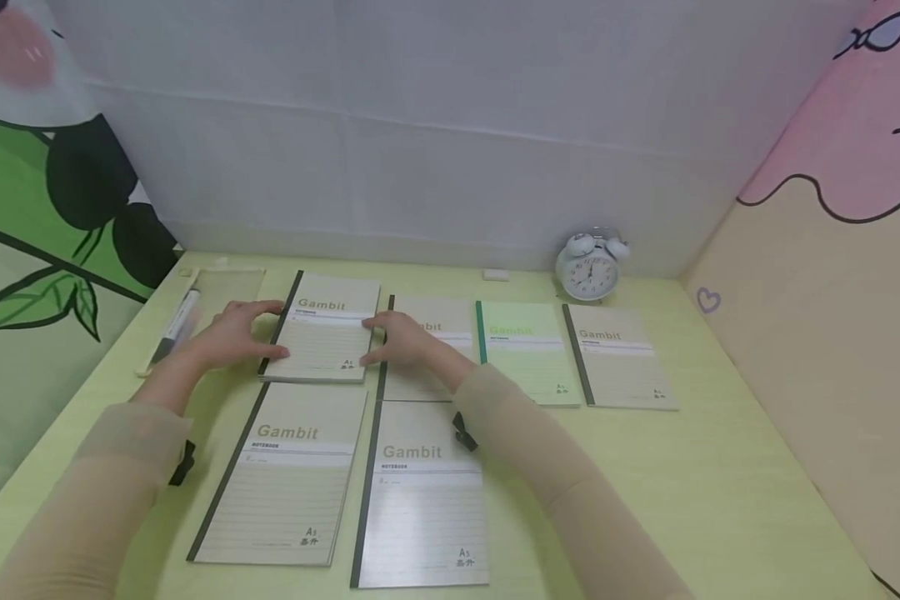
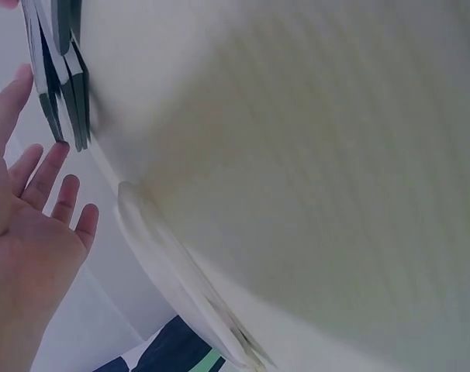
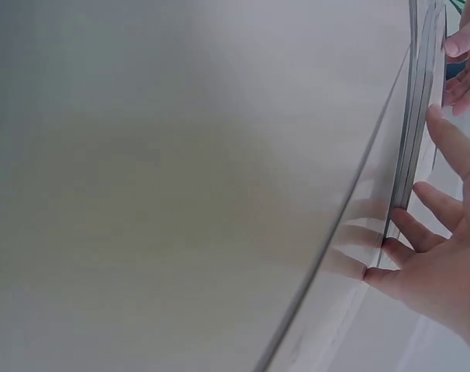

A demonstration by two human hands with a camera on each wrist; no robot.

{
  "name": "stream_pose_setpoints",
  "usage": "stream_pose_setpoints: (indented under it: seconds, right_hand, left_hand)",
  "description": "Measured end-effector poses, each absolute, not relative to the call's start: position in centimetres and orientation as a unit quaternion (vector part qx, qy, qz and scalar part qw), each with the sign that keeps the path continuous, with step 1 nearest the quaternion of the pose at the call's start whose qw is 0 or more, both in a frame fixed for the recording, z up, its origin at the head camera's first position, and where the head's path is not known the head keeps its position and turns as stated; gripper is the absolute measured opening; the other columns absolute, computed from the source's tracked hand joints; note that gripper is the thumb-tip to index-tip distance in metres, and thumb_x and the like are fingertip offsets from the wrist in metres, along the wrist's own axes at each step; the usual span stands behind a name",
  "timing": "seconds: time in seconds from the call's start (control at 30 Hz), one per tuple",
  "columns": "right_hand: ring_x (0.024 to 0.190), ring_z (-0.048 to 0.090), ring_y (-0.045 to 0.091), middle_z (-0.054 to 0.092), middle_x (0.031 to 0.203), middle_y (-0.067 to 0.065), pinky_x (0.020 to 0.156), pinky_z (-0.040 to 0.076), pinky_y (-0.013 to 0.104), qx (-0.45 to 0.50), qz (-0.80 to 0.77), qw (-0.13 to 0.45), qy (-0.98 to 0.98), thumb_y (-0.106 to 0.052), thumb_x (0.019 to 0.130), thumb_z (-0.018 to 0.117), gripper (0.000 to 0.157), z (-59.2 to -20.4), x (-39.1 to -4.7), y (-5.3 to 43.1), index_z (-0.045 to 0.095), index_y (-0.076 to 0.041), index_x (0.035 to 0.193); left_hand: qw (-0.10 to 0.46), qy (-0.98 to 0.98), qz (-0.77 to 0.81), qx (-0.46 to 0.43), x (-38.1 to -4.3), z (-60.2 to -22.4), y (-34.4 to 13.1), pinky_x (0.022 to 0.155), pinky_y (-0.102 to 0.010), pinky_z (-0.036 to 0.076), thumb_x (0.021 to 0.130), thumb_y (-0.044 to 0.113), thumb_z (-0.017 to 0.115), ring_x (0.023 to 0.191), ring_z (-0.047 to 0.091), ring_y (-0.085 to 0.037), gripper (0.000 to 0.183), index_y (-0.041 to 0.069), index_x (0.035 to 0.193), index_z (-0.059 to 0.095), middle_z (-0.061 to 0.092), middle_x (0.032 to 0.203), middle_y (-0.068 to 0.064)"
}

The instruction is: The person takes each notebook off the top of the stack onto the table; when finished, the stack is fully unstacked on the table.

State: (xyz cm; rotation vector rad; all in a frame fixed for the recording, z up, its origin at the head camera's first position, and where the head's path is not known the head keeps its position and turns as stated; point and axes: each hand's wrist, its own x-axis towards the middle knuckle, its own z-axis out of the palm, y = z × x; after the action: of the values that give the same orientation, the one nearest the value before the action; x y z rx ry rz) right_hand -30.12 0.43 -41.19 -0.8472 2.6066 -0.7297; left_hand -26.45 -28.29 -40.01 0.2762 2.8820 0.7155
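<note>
Both hands flank a small stack of pale Gambit notebooks (image 1: pixel 318 333) at the back left. Along its dark spine, my left hand (image 1: pixel 232 337) touches the edge with thumb and finger spread apart. My right hand (image 1: pixel 405 337) has its fingertips on the opposite edge. In the left wrist view the dark spines (image 2: pixel 74 97) are slightly fanned, and the left fingers stretch toward their lower ends. Extended right fingers (image 3: pixel 413 232) meet the stack's page edges (image 3: pixel 415 139) in the right wrist view. A second beige notebook (image 1: pixel 412 383) lies partly hidden under the right hand and forearm.
Two beige notebooks, left (image 1: pixel 277 500) and middle (image 1: pixel 423 508), lie in front. To the right are a green notebook (image 1: pixel 532 354) and another beige one (image 1: pixel 622 367). A white alarm clock (image 1: pixel 588 271) and small white block (image 1: pixel 496 274) stand behind; a marker (image 1: pixel 176 325) lies far left.
</note>
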Motion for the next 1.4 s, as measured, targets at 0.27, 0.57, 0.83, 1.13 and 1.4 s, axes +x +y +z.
stream_pose_setpoints:
  seconds: [0.27, 0.57, 0.83, 1.13, 1.4]
  right_hand:
    - [0.137, 0.033, 0.021, 0.04, 0.147, 0.005, 0.113, 0.024, 0.032, -0.267, -0.3, 0.168, 0.901, -0.035, 0.079, 0.075, 0.069, -41.3, -30.5, 0.9, 0.047, -0.016, 0.139]
    - [0.133, 0.04, 0.021, 0.044, 0.144, 0.004, 0.109, 0.033, 0.032, -0.263, -0.357, 0.165, 0.881, -0.03, 0.083, 0.073, 0.063, -40.6, -30.9, 1.6, 0.047, -0.016, 0.139]
    - [0.122, 0.053, 0.023, 0.042, 0.145, 0.002, 0.094, 0.047, 0.03, -0.198, -0.49, 0.168, 0.832, -0.015, 0.084, 0.072, 0.057, -40.0, -30.8, 2.4, 0.051, -0.018, 0.137]
    - [0.11, 0.058, 0.018, 0.04, 0.143, 0.004, 0.081, 0.052, 0.026, -0.151, -0.564, 0.144, 0.799, -0.009, 0.082, 0.072, 0.055, -39.6, -31.1, 3.4, 0.055, -0.022, 0.133]
    - [0.114, 0.057, 0.024, 0.044, 0.143, 0.009, 0.086, 0.052, 0.03, -0.182, -0.638, 0.155, 0.732, -0.003, 0.083, 0.07, 0.065, -37.3, -31.4, 5.5, 0.045, -0.02, 0.14]
  left_hand:
    - [0.056, 0.949, 0.284, 0.126, -26.8, -39.4, -28.2, 0.099, -0.058, 0.032, 0.079, 0.035, 0.076, 0.125, 0.038, -0.043, 0.087, 0.002, 0.145, 0.031, 0.037, 0.143, -0.023]
    - [0.045, 0.935, 0.335, 0.108, -27.3, -38.4, -27.5, 0.072, -0.029, 0.05, 0.084, 0.017, 0.071, 0.101, 0.057, -0.031, 0.074, 0.004, 0.145, 0.031, 0.044, 0.136, -0.022]
    - [0.06, 0.917, 0.386, 0.087, -27.2, -36.9, -26.0, 0.09, -0.04, 0.048, 0.091, 0.02, 0.063, 0.117, 0.049, -0.035, 0.067, 0.007, 0.147, 0.03, 0.043, 0.138, -0.025]
    - [0.031, 0.9, 0.429, 0.074, -26.4, -34.8, -24.0, 0.091, -0.035, 0.048, 0.093, 0.018, 0.06, 0.118, 0.049, -0.03, 0.063, 0.023, 0.148, 0.031, 0.038, 0.145, -0.013]
    - [-0.008, 0.885, 0.458, 0.085, -25.8, -32.6, -22.2, 0.083, -0.017, 0.046, 0.092, 0.017, 0.061, 0.113, 0.051, -0.02, 0.063, 0.035, 0.145, 0.034, 0.038, 0.147, -0.002]
